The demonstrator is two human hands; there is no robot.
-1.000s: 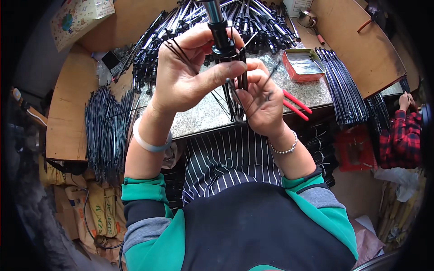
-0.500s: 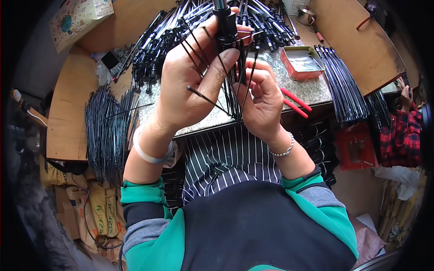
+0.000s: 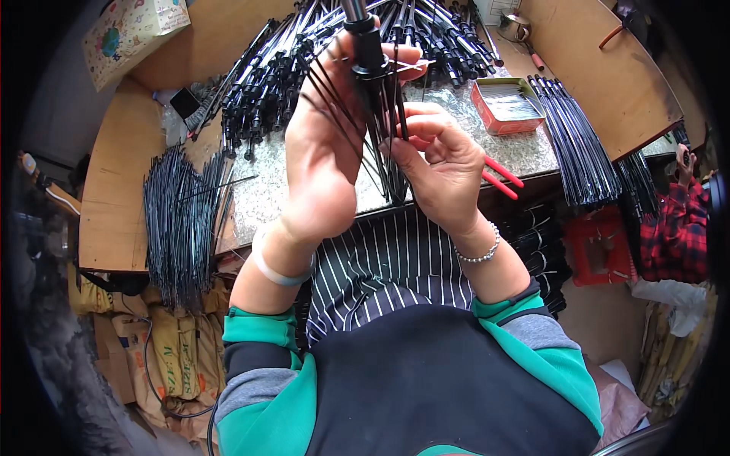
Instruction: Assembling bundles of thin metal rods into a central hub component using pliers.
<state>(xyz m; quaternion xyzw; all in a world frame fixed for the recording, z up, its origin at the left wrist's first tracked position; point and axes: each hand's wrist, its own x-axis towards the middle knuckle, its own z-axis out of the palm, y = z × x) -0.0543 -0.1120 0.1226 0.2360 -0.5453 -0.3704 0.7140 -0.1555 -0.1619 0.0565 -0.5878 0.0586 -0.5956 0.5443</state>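
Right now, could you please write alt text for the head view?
A bare right hand pinches thin black ribs on a metal rod, the left hand partly behind them. Beyond lies a pile of rods; a red tin sits on the right.

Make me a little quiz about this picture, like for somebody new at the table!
1. What is the right hand pinching?
2. Which is nearest that hand?
A. red crate
B. red handles
C. plastic bag
3. True or false: the bead bracelet is on the left wrist.

Key:
1. The black rods.
2. B.
3. False: the bead bracelet is on the right.
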